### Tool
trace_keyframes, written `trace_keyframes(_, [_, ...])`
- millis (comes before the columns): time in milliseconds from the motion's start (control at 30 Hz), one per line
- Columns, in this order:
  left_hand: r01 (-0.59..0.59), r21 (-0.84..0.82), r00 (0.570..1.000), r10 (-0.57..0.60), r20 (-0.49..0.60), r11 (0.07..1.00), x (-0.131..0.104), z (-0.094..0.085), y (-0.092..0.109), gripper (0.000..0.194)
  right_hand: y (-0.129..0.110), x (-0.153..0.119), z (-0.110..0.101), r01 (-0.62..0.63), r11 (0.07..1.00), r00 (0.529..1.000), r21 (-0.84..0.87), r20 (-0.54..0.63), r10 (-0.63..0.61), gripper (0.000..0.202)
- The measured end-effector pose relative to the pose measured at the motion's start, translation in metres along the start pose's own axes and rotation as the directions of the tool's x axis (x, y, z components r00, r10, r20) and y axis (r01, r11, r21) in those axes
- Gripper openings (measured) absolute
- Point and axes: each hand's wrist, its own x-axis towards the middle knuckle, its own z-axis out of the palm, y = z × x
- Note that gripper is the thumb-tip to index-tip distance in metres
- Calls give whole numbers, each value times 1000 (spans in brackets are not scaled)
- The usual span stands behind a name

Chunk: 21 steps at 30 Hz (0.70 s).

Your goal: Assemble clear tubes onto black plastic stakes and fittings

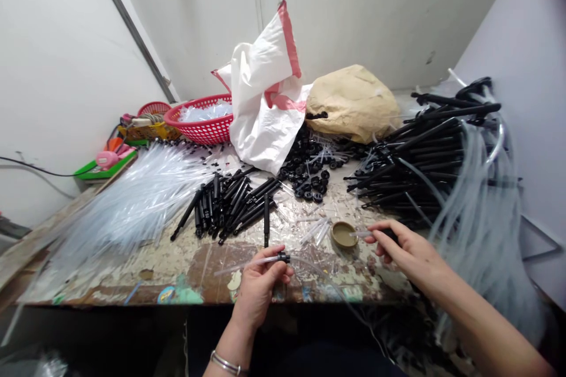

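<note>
My left hand (262,280) is closed, pinching a small black fitting (283,257) at its fingertips. A thin clear tube (234,265) sticks out to the left of that fitting, and a soft translucent hose (318,271) trails away to the right and over the table edge. My right hand (404,247) is closed on a short clear tube (363,234), whose tip reaches the rim of a small round bowl (344,236). Something black shows within the right fingers, mostly hidden. Several loose short clear tubes (316,231) lie left of the bowl.
Black rods (230,200) are heaped mid-table, with black round caps (309,188) behind. Long clear tubes (128,200) spread at left. At right lie black rods (411,159) with hanging hoses (481,235). A red basket (201,129), white sack (265,106) and tan bag (354,103) stand behind.
</note>
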Motion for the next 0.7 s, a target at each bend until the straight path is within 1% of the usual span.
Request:
trace_keyframes(67, [5,18,1000,-5,4,1000,0,-1,-1,36,0,0,1,-15,998,1000,55,13,14,30])
trace_keyframes(133, [15,26,1000,-15,-3,1000,-1,-2,-2,37,-1,1,1,-12,1000,1000,24,15,12,29])
trace_keyframes(233, [29,6,999,-28,-31,1000,-1,-2,-4,34,-4,4,3,61,982,998,-176,10,-60,22])
trace_keyframes(333, [36,-9,998,-36,-53,999,0,-3,-6,31,-8,5,6,151,920,987,-363,5,-160,17])
trace_keyframes(367, [37,-8,998,-38,-55,999,0,-3,-6,31,-9,5,6,161,907,985,-390,-1,-175,16])
trace_keyframes(433, [34,-6,998,-34,-50,999,0,-3,-6,32,-11,4,5,147,910,985,-387,-26,-170,18])
trace_keyframes(500, [10,-9,999,-10,-35,1000,1,-3,-6,33,-13,0,3,105,946,991,-306,-51,-126,22])
trace_keyframes(600, [-20,-39,1000,19,-18,999,1,-1,-3,33,-19,-7,2,23,999,998,-41,-51,-25,32])
trace_keyframes(633, [-17,-58,1000,15,-25,998,1,0,-2,33,-23,-10,3,-1,998,999,69,-38,3,35])
trace_keyframes(700, [-4,-108,998,-3,-62,994,1,2,-1,32,-32,-15,9,-48,958,999,283,12,46,37])
